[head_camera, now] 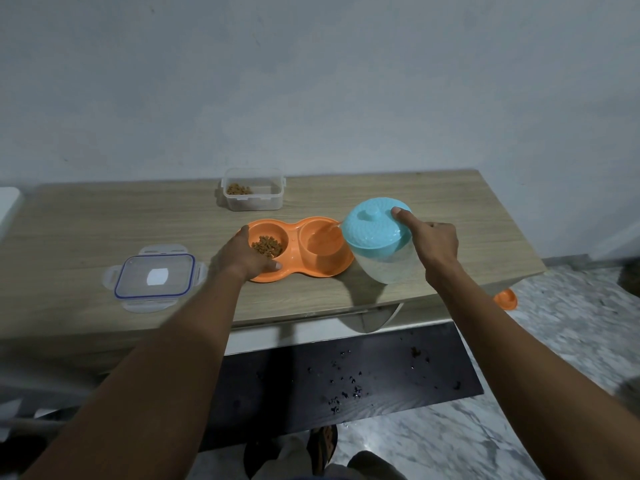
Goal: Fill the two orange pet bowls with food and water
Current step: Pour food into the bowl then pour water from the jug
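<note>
Both forearms reach over the front edge of the table [86, 216]. At its middle, the left hand [242, 256] has its grip clamped on the rim of the orange pet bowls [294, 268]; the right hand [433, 244] has its grip closed on a tilted blue-lidded jug [377, 237], pouring water. Food is already in the left bowl, so the water seems the last step. Behind stands a kibble box [254, 199], its lid [154, 277] toward the left edge. The wall is plain, the floor marbled.

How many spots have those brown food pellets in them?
2. Some lie in the left orange bowl, under the left hand. The rest sit in the clear container at the back of the table. More could be hidden behind its frosted walls.
</note>
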Available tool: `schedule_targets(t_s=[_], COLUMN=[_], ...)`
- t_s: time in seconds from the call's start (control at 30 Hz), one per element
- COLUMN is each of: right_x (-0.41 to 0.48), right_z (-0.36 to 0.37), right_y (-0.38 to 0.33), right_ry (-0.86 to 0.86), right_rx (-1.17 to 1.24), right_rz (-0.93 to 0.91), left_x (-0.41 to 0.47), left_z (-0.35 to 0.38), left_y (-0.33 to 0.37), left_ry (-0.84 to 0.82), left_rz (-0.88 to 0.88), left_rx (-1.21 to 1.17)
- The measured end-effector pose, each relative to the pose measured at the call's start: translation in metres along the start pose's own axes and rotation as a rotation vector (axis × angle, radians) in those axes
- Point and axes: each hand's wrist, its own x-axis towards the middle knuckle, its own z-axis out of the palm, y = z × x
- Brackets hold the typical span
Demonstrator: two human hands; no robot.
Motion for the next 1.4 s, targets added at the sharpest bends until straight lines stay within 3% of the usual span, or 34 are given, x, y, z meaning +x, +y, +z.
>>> schedule_targets(t_s=[0.8, 1.4], right_x=[0.019, 0.065], right_z=[0.001, 0.056], right_y=[-0.005, -0.039], right_ry=[-0.048, -0.144], right_rx=[0.038, 0.357], right_rz=[-0.076, -0.011], left_x=[0.007, 0.016], left_z=[-0.002, -0.009], left_y=[0.004, 0.013], left_ry=[0.017, -0.005], left_rz=[-0.023, -0.027], left_rx=[-0.007, 0.13])
